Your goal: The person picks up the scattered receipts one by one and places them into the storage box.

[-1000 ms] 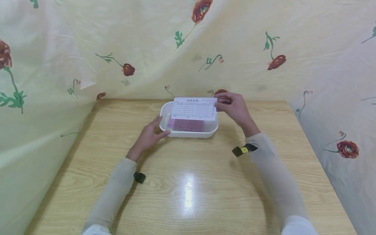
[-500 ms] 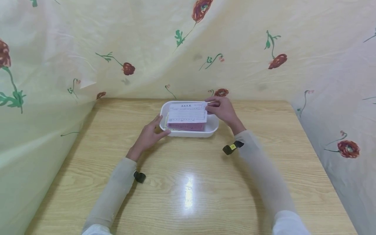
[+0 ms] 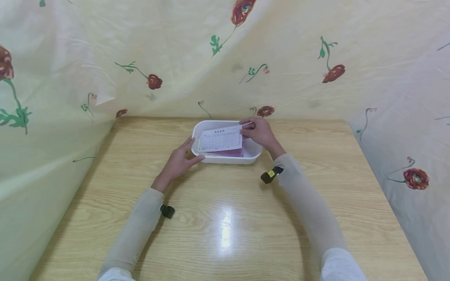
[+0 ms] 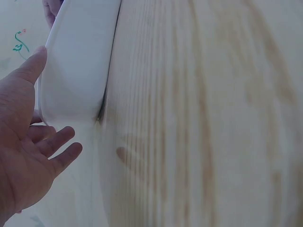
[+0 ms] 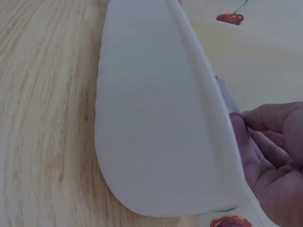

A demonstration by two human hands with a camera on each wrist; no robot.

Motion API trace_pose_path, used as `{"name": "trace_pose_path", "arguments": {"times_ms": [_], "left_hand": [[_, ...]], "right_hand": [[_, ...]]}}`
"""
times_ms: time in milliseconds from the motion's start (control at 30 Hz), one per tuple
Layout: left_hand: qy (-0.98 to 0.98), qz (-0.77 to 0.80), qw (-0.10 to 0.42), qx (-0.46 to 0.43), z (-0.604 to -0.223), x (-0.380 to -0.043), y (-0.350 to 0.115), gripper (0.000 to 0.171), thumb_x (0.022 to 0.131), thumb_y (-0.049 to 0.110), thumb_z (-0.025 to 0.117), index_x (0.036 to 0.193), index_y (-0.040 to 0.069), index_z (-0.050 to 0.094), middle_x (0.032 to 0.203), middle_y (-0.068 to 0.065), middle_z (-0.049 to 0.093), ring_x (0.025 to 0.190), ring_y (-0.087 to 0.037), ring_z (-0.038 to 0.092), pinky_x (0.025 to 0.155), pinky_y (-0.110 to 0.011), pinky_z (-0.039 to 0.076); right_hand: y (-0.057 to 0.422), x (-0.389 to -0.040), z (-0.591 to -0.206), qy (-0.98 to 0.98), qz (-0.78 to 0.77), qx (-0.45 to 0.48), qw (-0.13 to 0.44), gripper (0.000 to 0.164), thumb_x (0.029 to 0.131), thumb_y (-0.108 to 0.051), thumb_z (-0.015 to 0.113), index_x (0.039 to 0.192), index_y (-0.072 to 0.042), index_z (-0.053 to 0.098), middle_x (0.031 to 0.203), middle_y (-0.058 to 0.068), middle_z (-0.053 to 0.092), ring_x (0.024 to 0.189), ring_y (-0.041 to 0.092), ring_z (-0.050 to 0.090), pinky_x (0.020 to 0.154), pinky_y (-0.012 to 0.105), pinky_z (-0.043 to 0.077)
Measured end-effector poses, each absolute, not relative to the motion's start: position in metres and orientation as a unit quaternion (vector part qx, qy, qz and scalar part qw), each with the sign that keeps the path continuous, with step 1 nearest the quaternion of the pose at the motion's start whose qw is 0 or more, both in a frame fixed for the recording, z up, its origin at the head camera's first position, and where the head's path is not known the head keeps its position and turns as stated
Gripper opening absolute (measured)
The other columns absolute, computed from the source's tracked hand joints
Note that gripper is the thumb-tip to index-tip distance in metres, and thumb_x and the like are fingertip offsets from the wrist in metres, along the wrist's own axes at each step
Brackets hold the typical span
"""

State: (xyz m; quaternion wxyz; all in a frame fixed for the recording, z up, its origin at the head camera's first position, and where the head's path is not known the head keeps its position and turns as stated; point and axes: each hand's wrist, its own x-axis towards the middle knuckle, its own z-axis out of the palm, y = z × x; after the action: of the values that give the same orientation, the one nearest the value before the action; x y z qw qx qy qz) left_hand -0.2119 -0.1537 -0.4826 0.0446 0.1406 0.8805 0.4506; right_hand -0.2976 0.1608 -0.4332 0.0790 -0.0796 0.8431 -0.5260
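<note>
A white plastic tray (image 3: 228, 160) stands near the table's back edge. My left hand (image 3: 179, 162) rests against its left end, thumb at the front rim; the left wrist view shows the thumb touching the rim and the other fingers loosely spread past the corner. My right hand (image 3: 259, 132) pinches the right end of a white printed receipt slip (image 3: 221, 139), which tilts over the inside of the tray. Beneath it lie a purple slip (image 3: 237, 152) and some pale-edged slips, mostly covered. In the right wrist view the tray's wall (image 5: 156, 118) hides most of the paper.
The tray stands on a wood-grain table (image 3: 225, 203). A pale cloth (image 3: 168, 47) with red flowers hangs behind the table and along both sides. Black wrist cameras (image 3: 268, 176) sit on both sleeves.
My right hand has moved left and slightly down, bringing the white slip lower into the tray over the purple one. The left hand and the tray have stayed in place.
</note>
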Motion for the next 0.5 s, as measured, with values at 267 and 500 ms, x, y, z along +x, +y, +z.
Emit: {"name": "trace_pose_path", "arguments": {"times_ms": [267, 500], "left_hand": [[0.880, 0.452, 0.044, 0.139, -0.4845, -0.2117, -0.1534, 0.094, 0.092, 0.052, 0.072, 0.160, 0.004, 0.028, 0.169, -0.019, 0.017, 0.154, -0.033, 0.022, 0.125, -0.049, 0.028], [0.880, 0.452, 0.051, 0.138, -0.4849, -0.2118, -0.1528, 0.095, 0.092, 0.053, 0.072, 0.160, 0.005, 0.027, 0.170, -0.018, 0.016, 0.155, -0.031, 0.019, 0.126, -0.049, 0.025]], "right_hand": [[0.1602, -0.2970, -0.4349, 0.861, -0.493, -0.099, 0.077, 0.035, 0.094, -0.001, 0.072, 0.128, 0.005, 0.065, 0.117, 0.025, 0.072, 0.106, 0.034, 0.073, 0.080, 0.031, 0.064], [0.1636, -0.2929, -0.4330, 0.863, -0.490, -0.103, 0.072, 0.036, 0.094, -0.001, 0.071, 0.129, 0.006, 0.063, 0.117, 0.024, 0.072, 0.107, 0.034, 0.072, 0.082, 0.035, 0.064]]}}
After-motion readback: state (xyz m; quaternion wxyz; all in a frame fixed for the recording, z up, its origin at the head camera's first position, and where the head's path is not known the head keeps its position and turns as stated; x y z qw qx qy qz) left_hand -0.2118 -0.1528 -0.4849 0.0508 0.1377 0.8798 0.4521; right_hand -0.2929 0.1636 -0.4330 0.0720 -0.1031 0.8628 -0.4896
